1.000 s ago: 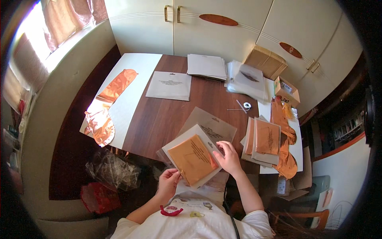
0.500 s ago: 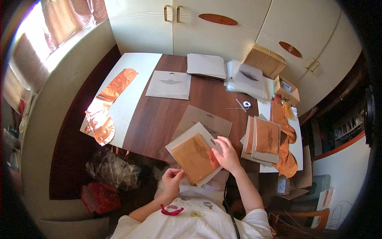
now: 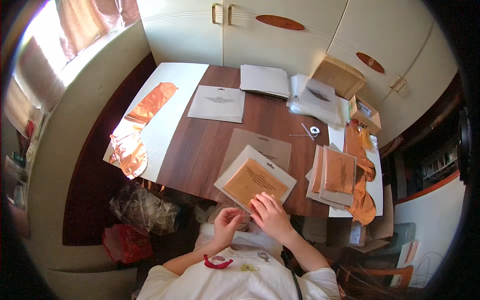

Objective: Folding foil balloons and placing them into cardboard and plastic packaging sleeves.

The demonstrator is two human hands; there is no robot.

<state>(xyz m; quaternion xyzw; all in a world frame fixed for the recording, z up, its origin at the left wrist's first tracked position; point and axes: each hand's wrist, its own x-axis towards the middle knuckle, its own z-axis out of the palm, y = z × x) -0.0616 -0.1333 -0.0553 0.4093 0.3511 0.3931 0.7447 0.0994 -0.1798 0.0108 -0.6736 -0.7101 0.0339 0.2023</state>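
A packet (image 3: 254,181), a clear bag over a white card with a folded copper-coloured foil balloon inside, rests tilted at the table's near edge. Curled over its lower edge are the fingers of my right hand (image 3: 272,216), closed on it. Just left of that, my left hand (image 3: 227,226) has its fingers drawn together in a pinch; whatever they hold, if anything, is too small or clear to make out. Partly under the packet lies a translucent sleeve (image 3: 257,140) with a hang hole. On the right, several similar packets (image 3: 340,172) are stacked.
Copper foil balloons lie flat on white boards at the left (image 3: 149,103) and right (image 3: 364,205). At the back are a lone white card (image 3: 216,103), a card stack (image 3: 263,80), clear bags (image 3: 315,100), a cardboard box (image 3: 340,75) and a tape roll (image 3: 314,131). Crumpled plastic (image 3: 142,207) sits below the table.
The packet has turned and moved up onto the table's near edge. My right hand has shifted from its right side down to its lower edge. My left hand has left its lower left corner.
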